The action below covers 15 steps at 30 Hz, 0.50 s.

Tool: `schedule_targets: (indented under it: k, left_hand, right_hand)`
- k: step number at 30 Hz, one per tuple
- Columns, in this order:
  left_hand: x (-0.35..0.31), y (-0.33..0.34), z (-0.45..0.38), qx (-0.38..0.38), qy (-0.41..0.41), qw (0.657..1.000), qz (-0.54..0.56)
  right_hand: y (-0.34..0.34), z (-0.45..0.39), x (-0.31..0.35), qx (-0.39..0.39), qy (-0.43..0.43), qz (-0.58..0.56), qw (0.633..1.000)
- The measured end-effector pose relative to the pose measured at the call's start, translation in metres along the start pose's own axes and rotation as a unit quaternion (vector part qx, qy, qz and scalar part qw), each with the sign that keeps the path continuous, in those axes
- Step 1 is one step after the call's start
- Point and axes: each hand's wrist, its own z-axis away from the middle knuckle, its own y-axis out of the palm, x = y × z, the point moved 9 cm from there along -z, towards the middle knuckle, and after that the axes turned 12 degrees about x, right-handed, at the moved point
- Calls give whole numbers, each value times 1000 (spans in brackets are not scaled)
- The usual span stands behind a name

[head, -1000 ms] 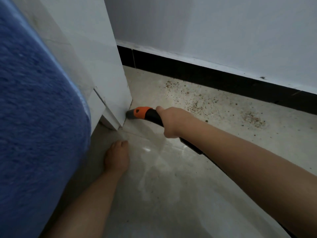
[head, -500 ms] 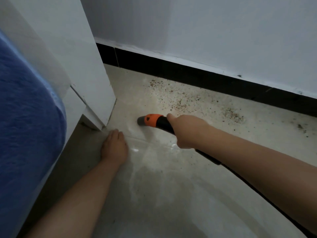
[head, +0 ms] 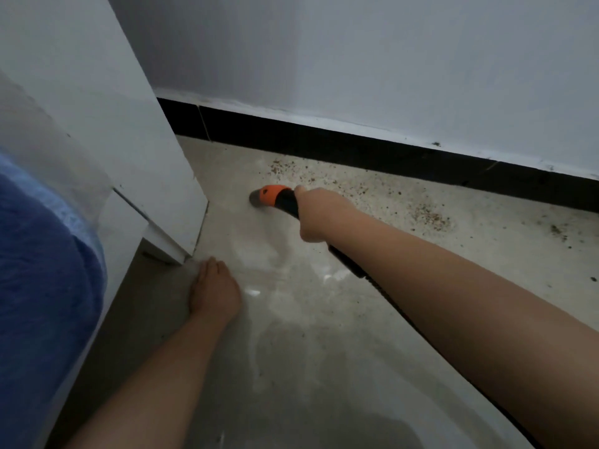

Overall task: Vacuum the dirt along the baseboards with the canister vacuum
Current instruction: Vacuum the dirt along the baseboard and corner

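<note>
On the pale floor [head: 324,367], near the black baseboard [head: 356,147], the orange-and-black vacuum nozzle [head: 269,196] is gripped by the right hand [head: 319,215], fingers curled round its black handle, with the grey tip held low over the floor, just short of the dirt [head: 324,179] scattered along the baseboard. The left hand [head: 215,291] is laid flat on the floor with straight fingers, just beside the corner of a white cabinet [head: 129,140], and holds nothing. A blue fabric [head: 42,286] is seen at the left edge.
</note>
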Motion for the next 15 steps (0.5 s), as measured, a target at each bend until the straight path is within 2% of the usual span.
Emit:
schedule_targets:
  k: [3, 6, 15]
  left_hand:
    - [-20, -9, -2, 14, 29, 999, 0]
    - [-37, -17, -10, 27, 48, 998, -22]
    - [-36, -15, -34, 60, 51, 996, -52]
  right_hand:
    - [-17, -2, -36, -37, 40, -26, 998]
    - [-19, -4, -53, -32, 52, -45, 997]
    - [-26, -20, -40, -23, 39, -26, 999]
